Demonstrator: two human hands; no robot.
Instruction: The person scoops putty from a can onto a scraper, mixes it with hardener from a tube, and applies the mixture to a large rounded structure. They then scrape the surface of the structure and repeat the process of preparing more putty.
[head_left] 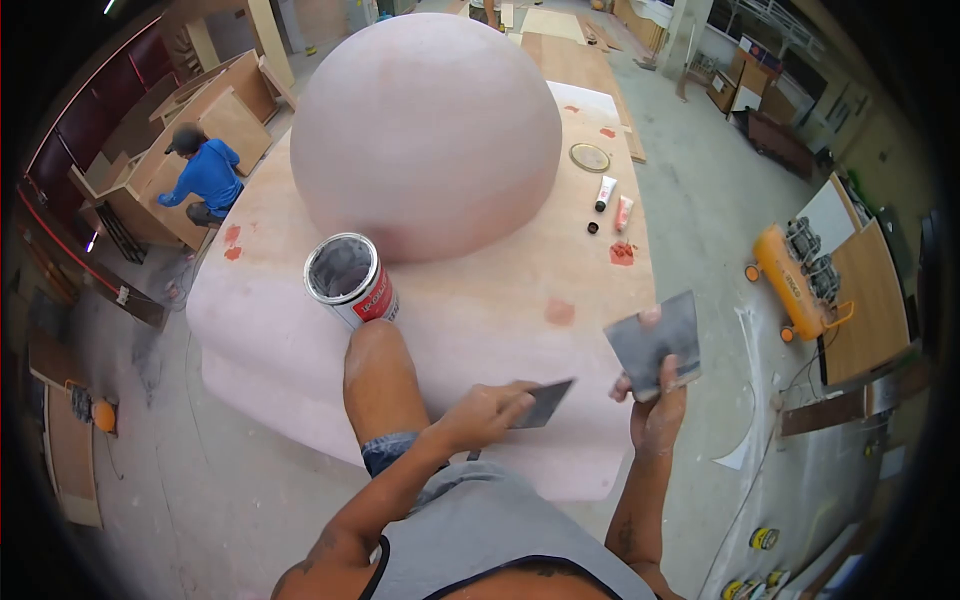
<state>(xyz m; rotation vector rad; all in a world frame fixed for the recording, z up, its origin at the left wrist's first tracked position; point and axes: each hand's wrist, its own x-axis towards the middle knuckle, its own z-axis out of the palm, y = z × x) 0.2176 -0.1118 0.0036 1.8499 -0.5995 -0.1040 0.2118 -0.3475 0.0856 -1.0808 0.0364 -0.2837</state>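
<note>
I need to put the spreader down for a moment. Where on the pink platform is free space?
The bare stretch of the platform between the dome and the right hand is free, beside a small red patch. The right rear corner is crowded: tubes, a round lid. By the can the knee takes up the room.

Red label on the open can [352, 281] is showing white lettering, too blurred to make out. Yellow compressor [793, 279] is carrying dark side lettering, also too small. Nothing else is reading as text.
</note>
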